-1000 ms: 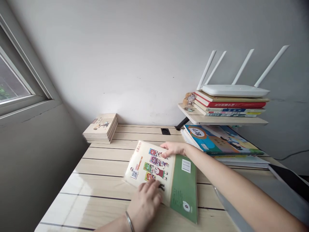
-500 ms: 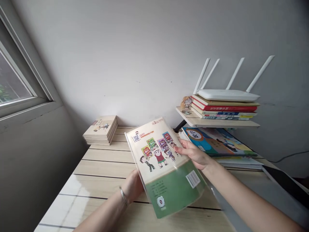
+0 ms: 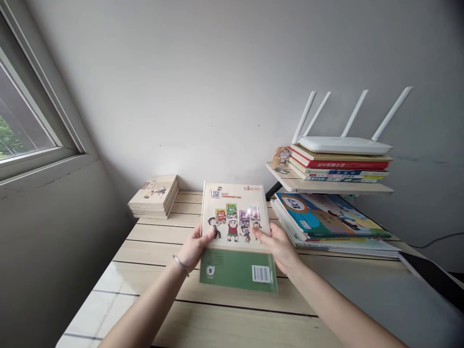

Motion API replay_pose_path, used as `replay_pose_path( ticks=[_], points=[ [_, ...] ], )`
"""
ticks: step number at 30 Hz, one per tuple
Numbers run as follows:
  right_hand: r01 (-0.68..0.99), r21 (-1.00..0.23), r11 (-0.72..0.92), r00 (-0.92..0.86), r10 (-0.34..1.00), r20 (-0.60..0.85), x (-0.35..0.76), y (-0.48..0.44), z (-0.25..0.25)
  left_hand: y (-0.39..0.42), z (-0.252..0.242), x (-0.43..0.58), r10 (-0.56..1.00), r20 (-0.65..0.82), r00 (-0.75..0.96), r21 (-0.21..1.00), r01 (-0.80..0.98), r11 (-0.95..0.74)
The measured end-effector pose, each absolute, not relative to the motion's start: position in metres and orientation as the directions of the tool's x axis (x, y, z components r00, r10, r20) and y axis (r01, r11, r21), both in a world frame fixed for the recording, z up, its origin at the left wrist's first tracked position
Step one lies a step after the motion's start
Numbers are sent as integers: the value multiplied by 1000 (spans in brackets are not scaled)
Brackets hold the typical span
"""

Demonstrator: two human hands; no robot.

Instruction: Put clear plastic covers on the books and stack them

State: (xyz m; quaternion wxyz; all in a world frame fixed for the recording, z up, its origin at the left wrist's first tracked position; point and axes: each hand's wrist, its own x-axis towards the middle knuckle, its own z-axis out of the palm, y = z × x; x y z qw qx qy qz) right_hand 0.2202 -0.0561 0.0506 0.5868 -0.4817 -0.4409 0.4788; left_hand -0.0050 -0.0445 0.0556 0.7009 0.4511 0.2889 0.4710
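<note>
A book in a clear cover [image 3: 235, 237] is held between my two hands over the middle of the table, its back face up, with cartoon children on cream above a green band with a barcode. My left hand [image 3: 195, 247] grips its left edge, thumb on top; a bracelet circles that wrist. On the opposite edge, my right hand [image 3: 281, 246] is closed the same way, its thumb lying on the cover. The fingers beneath the book are hidden.
A stack of small books [image 3: 154, 195] sits at the table's [image 3: 145, 251] back left. At right, a raised shelf [image 3: 329, 186] bears books and a white router [image 3: 344, 144]. Larger books [image 3: 329, 215] lie beneath it, beside a dark flat object [image 3: 431, 278].
The book has turned from a tilt to nearly straight and lies flatter. My left hand has come from beneath it to grip the left edge, thumb on top.
</note>
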Motion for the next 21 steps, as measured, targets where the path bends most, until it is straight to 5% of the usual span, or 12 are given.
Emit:
replay_pose_path(
  ticks=[7, 21],
  points=[
    [-39, -902, 431, 211, 885, 414, 224, -24, 62, -1, 66, 1, 928, 267, 259, 931, -317, -180],
    [-101, -904, 416, 173, 902, 395, 234, 1, 40, 8, 55, 7, 920, 297, 255, 951, -160, -263]
  ],
)
